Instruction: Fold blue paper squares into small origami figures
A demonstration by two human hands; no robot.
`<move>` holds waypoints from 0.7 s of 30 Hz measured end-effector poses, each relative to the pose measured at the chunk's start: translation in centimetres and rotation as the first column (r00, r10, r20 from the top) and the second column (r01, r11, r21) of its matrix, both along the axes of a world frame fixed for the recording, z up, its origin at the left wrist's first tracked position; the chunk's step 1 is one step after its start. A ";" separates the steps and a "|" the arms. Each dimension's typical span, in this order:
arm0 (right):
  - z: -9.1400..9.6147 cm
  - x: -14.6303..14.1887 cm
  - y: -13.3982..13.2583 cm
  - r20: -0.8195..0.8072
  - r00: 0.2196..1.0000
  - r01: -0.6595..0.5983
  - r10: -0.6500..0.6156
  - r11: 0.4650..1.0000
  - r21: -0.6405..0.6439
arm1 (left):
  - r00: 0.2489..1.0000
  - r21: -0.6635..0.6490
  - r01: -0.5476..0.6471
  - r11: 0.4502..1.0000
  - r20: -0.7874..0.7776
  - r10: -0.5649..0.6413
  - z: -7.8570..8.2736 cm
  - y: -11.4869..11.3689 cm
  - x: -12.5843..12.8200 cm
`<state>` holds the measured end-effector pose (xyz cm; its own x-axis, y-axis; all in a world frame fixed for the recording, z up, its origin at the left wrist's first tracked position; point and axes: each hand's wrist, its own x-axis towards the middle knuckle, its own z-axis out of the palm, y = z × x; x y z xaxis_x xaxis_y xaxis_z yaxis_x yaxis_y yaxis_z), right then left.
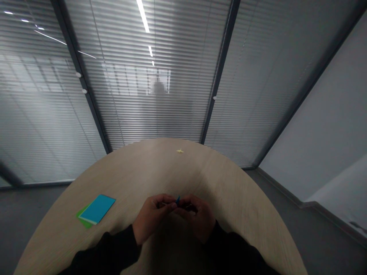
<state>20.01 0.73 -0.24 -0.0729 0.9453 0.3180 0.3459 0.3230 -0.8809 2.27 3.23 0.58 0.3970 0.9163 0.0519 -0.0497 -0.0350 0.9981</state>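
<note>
My left hand (151,217) and my right hand (197,217) hover close together above the middle of a rounded light wood table (143,179). Both pinch a small piece of blue paper (178,200), which is mostly hidden by my fingers. Its exact shape cannot be made out. To the left of my left hand lie sheets of cyan paper (97,209) on top of green paper (84,220), both flat on the table and apart from my hands.
A small yellow folded paper figure (180,151) lies near the table's far edge. Glass partitions with blinds (155,103) stand beyond the table, a white wall (315,114) is to the right, and grey floor (329,198) surrounds the table.
</note>
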 end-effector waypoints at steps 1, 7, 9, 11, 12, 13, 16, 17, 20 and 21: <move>0.1 0.0 0.0 0.002 1.000 -0.005 0.005 1.000 0.016 | 1.000 0.013 -0.009 1.000 0.013 0.008 0.0 0.0 0.0; 0.2 0.1 -0.1 0.031 0.999 -0.026 0.023 0.994 0.106 | 0.999 0.002 0.001 1.000 -0.032 0.000 0.1 0.1 -0.1; 0.1 0.2 -0.1 0.054 0.998 -0.033 0.026 0.992 0.122 | 0.999 -0.002 0.002 1.000 -0.044 -0.002 0.1 0.1 -0.1; 0.2 0.2 -0.1 0.088 0.996 -0.033 0.022 0.992 0.125 | 0.999 0.001 -0.007 1.000 -0.051 0.007 0.1 0.1 -0.2; 0.3 0.2 -0.2 0.094 0.995 -0.027 0.017 0.993 0.112 | 0.998 0.003 -0.019 1.000 -0.064 0.019 0.1 0.0 -0.1; 0.3 0.1 -0.2 0.086 0.996 -0.021 0.014 0.996 0.085 | 0.996 0.006 -0.033 0.999 -0.085 0.033 0.1 0.0 -0.1; 0.6 -0.1 -0.2 -0.008 1.000 -0.024 0.024 0.999 -0.048 | 0.987 0.013 -0.060 0.998 -0.151 0.062 0.3 -0.2 -0.1; 0.6 -0.1 -0.2 -0.046 0.999 -0.032 0.028 0.996 -0.088 | 0.984 0.016 -0.054 0.998 -0.167 0.056 0.4 -0.2 -0.1; 0.6 -0.2 -0.1 -0.111 0.993 -0.052 0.038 0.990 -0.129 | 0.977 0.063 -0.004 0.998 -0.215 0.017 0.5 -0.3 -0.1; 0.5 -0.2 -0.1 -0.116 0.992 -0.056 0.042 0.990 -0.127 | 0.973 0.085 0.009 0.996 -0.230 0.011 0.5 -0.3 -0.1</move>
